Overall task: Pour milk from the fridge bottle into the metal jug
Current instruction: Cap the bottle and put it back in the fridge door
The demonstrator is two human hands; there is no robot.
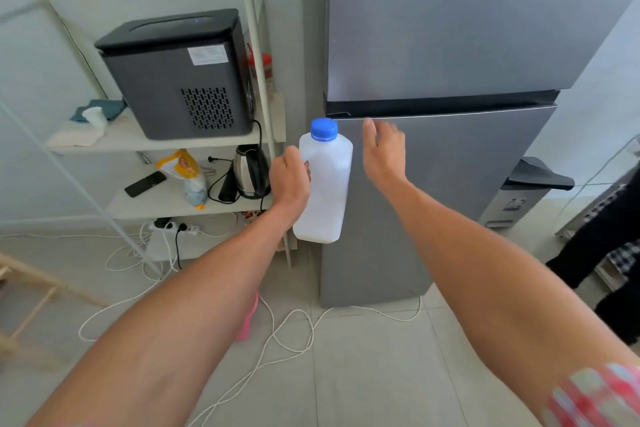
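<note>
A white plastic milk bottle (325,191) with a blue screw cap (323,129) hangs upright in front of the grey fridge (450,45). My left hand (289,180) is closed around the bottle's handle on its left side. My right hand (382,149) is just right of the bottle, fingers spread, fingertips near the top edge of the lower fridge door (467,170). Both fridge doors are closed. No metal jug is in view.
Left of the fridge stands a white shelf unit (166,144) holding a black ice maker (180,73), a kettle (251,172), a phone and a snack bag. Power strips and white cables (277,333) trail over the tiled floor. A water dispenser (523,191) stands to the right.
</note>
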